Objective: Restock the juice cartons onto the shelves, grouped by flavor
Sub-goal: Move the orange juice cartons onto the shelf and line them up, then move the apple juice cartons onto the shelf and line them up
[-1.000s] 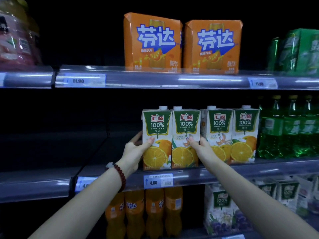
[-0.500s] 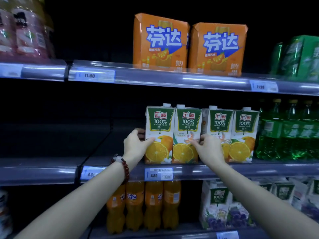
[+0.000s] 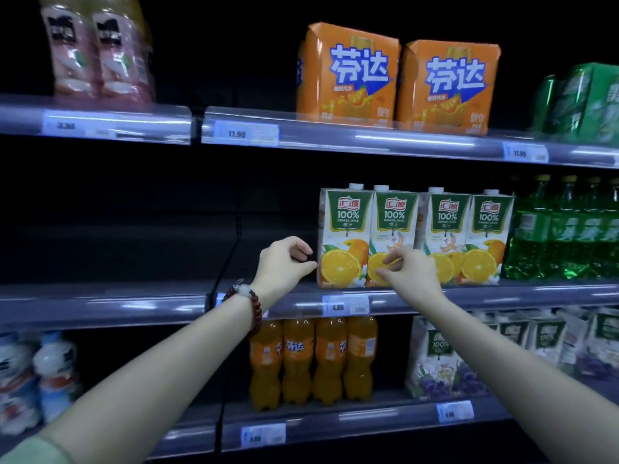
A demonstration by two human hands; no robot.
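Several orange juice cartons stand side by side on the middle shelf (image 3: 502, 294), the leftmost carton (image 3: 345, 229) and second carton (image 3: 395, 226) pressed together. My left hand (image 3: 284, 262), with a bead bracelet on its wrist, hovers just left of the leftmost carton, fingers loosely curled and holding nothing. My right hand (image 3: 408, 271) is in front of the second carton's lower part, fingers apart and off it. Grape juice cartons (image 3: 438, 366) stand on the shelf below, at the right.
Orange soda bottles (image 3: 315, 360) stand under the cartons. Green soda bottles (image 3: 562, 236) flank the cartons on the right. Orange multipack boxes (image 3: 398, 82) sit on the top shelf. The middle shelf left of the cartons is dark and bare.
Both hands have let go of the two left cartons and drawn back toward me. The view has shifted left, so the cartons now appear further right.
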